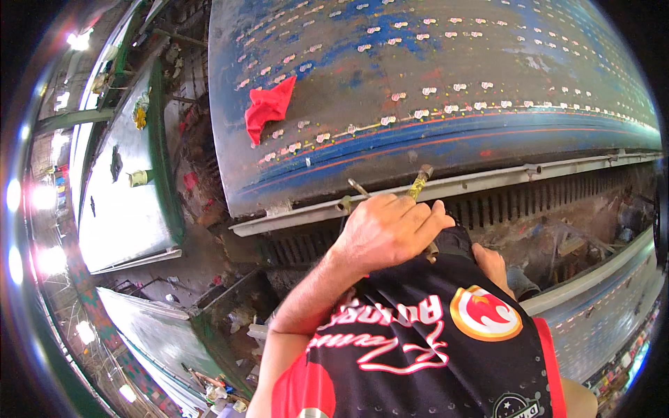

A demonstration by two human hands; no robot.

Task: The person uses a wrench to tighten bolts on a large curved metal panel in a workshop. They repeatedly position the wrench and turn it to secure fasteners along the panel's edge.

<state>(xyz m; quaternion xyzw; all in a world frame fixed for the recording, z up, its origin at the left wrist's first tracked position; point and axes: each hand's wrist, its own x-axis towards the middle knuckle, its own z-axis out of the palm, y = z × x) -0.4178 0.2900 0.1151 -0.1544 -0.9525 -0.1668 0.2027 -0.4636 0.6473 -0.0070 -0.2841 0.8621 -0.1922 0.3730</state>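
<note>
My left hand (394, 233) is closed in front of my body, beside the metal rail of a long table. A short metal tool with a yellow-stained end (419, 182) sticks out above its knuckles. Just left of it, a thin metal rod (358, 187) also shows beyond the hand. The fingers cover the middle of what they grip, so its full shape is hidden. My right hand (493, 268) hangs lower, at my waist, partly behind my black and red shirt (411, 362); its fingers are hidden.
The long table (334, 63) bears rows of small printed motifs and blue stains. A red cloth (269, 109) lies crumpled near its left end. The pale rail (481, 184) runs along its near edge. More tables (132, 202) stand to the left, and debris lies on the floor below.
</note>
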